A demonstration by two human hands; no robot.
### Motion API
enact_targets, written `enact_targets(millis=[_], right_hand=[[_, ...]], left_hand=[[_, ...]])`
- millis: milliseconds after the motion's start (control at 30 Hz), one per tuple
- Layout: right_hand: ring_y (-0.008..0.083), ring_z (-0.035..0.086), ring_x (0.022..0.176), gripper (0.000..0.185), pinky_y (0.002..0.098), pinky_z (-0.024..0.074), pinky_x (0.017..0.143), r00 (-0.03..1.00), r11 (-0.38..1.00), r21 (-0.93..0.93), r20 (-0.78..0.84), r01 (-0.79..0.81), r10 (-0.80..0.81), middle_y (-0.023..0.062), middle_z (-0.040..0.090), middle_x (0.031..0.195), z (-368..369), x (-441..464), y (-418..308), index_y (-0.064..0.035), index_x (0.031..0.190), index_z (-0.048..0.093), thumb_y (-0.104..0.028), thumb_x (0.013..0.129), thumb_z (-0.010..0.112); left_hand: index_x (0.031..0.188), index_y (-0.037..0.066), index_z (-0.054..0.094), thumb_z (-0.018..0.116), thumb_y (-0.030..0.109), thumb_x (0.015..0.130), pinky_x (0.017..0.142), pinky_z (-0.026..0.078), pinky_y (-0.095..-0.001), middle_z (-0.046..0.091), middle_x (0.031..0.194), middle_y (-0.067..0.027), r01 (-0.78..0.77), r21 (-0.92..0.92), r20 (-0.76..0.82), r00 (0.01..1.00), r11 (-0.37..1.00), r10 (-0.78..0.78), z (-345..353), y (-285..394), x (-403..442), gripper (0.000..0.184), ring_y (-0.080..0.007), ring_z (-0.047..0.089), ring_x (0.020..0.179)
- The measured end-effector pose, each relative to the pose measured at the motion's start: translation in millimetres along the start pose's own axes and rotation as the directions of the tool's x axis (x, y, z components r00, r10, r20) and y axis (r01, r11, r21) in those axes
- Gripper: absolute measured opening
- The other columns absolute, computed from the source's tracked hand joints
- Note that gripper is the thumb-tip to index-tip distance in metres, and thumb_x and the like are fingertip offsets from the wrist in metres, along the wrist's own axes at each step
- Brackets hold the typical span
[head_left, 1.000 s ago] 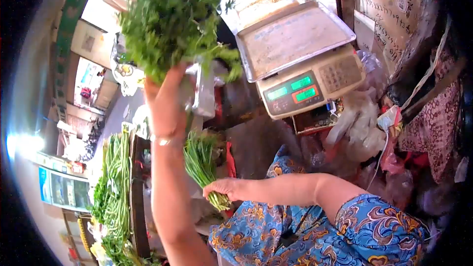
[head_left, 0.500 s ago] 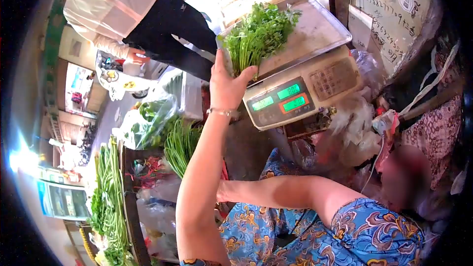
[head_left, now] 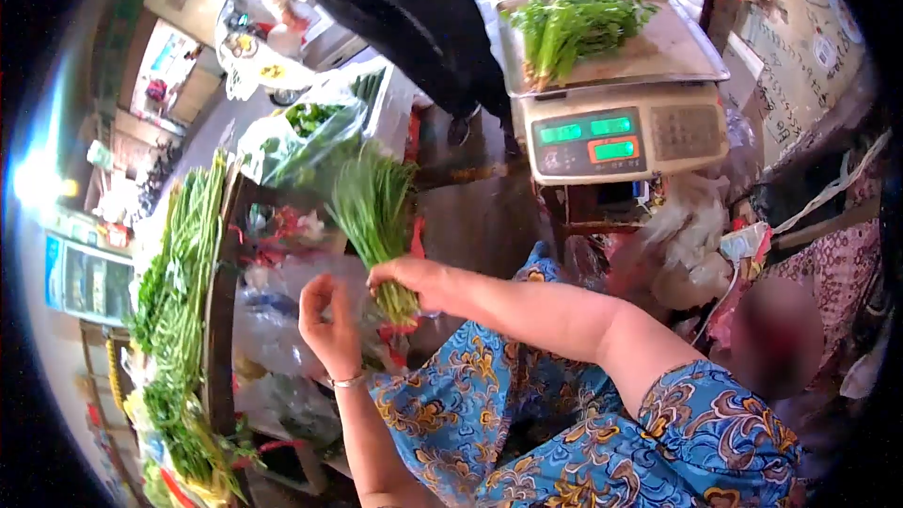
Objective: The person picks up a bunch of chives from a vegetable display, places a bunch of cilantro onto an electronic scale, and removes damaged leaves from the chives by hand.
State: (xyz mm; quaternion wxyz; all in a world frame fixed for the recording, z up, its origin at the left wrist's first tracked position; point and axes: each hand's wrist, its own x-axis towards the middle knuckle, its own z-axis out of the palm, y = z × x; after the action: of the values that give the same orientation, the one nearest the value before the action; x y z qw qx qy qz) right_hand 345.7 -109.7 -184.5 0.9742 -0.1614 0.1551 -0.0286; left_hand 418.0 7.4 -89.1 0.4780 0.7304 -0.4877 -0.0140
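My right hand [head_left: 410, 284] is closed around the lower stems of a bunch of thin green stalks [head_left: 374, 202], which look like chives. The bunch fans upward and is slightly blurred. Just to its left, my left hand [head_left: 329, 327], with a bracelet at the wrist, is raised with its fingers loosely bent and nothing visible in them. Below and behind it lie clear plastic bags [head_left: 282, 334]. Beyond both hands, a leafy bunch of celery [head_left: 574, 28] rests on the metal pan [head_left: 673, 52] of a digital scale [head_left: 625, 136] with lit green displays.
Long green vegetables [head_left: 183, 273] line a ledge at the left. Bagged greens [head_left: 306, 136] sit behind the held bunch. A person in dark trousers [head_left: 409, 23] stands beside the scale. Crumpled plastic bags [head_left: 691, 249] hang at the right.
My left hand has left the celery on the scale and come back towards me. My right hand, partly hidden before, now holds the stalks up. The view has shifted left.
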Motion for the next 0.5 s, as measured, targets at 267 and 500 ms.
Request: enact_targets(millis=[267,500], right_hand=[[0.0207,0.062,0.055,0.014,0.033,0.0546,0.053,1.0,0.978,-0.207,-0.024,-0.022,0.018,0.008,0.064,0.068,8.6,2.0,8.1,-0.0034,0.078,0.063,-0.014,0.073,0.072],[0.0169,0.063,0.063,0.015,0.0303,0.0526,0.058,1.0,0.866,-0.499,0.018,0.016,-0.008,0.0055,0.065,0.074,11.1,9.6,22.7,-0.0047,0.089,0.065,-0.014,0.078,0.067]], left_hand=[[0.12,0.001,0.056,0.056,0.022,0.097,0.068,0.055,-0.0302,0.066,0.1,-0.009,0.531,-0.483,0.183,0.839,0.696,-0.513,-9.7,-82.8,-57.2,0.032,-0.0176,0.066,0.083],[0.122,0.006,0.054,0.058,0.038,0.094,0.071,0.052,-0.03,0.065,0.103,-0.0044,0.719,-0.626,0.513,0.671,0.302,-0.536,-8.1,-90.5,-52.8,0.043,-0.0143,0.063,0.086]])
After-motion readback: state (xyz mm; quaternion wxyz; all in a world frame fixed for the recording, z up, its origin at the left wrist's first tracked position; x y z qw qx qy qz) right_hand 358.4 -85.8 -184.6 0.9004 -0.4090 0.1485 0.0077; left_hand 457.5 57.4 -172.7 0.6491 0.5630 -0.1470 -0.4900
